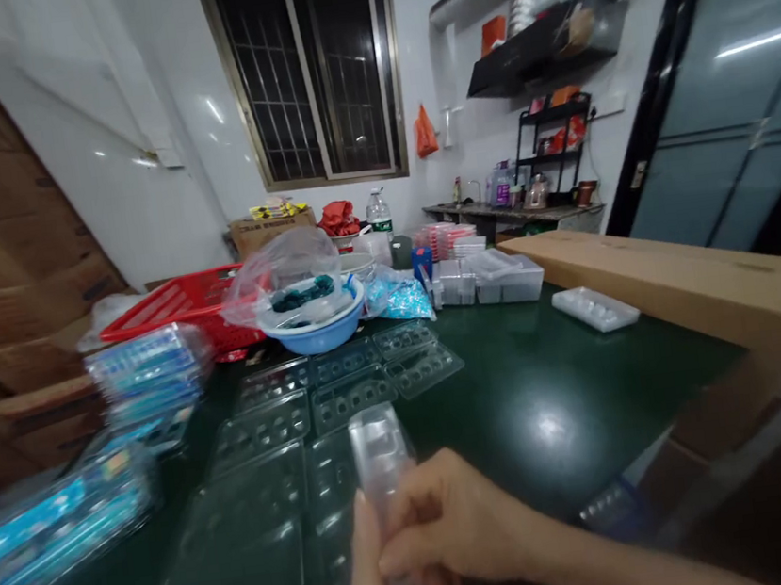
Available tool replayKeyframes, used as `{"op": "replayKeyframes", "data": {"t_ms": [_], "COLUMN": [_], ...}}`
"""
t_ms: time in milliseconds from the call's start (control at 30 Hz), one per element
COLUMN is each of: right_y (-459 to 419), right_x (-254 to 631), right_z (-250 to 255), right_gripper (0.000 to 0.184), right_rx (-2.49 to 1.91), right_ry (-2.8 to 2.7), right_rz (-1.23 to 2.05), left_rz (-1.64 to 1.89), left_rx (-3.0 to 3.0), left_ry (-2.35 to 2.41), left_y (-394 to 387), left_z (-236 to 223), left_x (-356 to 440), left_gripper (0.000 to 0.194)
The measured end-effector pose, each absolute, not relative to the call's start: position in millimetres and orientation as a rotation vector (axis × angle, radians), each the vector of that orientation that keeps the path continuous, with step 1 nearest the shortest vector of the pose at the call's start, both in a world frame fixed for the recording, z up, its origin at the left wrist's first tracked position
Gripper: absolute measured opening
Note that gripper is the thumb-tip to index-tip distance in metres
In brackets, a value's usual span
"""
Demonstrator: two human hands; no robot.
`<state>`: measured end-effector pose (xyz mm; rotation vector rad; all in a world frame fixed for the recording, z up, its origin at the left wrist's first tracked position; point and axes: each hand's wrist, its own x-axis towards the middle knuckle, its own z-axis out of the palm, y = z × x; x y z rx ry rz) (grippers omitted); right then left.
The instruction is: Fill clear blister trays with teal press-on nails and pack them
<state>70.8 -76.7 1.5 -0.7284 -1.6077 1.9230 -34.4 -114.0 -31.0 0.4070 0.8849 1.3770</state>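
Both hands meet low in the middle of the view, closed round a stack of clear plastic blister trays (380, 455) that stands up between them. My right hand (454, 522) wraps over the stack from the right, fingers curled. Only the thumb side of my left hand (365, 580) shows at the bottom edge, pressed against the stack. On the dark green table (550, 377) in front lie several more empty clear trays (345, 383) laid flat in rows.
Piles of filled blue packs (148, 370) sit at the left, with a red basket (185, 303) and a blue bowl under a plastic bag (311, 312) behind. Clear boxes (503, 279) and a lone tray (595, 307) lie further back. A long cardboard box (674, 281) runs along the right.
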Motion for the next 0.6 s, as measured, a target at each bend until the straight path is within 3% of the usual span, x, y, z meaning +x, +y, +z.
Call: {"op": "replayKeyframes", "data": {"t_ms": [600], "right_y": [-80], "right_x": [88], "right_z": [2], "right_gripper": [0.019], "right_rx": [-0.725], "right_ry": [-1.636], "right_rz": [1.946], "left_rz": [1.210], "left_rx": [0.419], "left_ry": [0.774], "left_y": [-120], "left_z": [-11], "left_x": [-17], "left_gripper": [0.071]}}
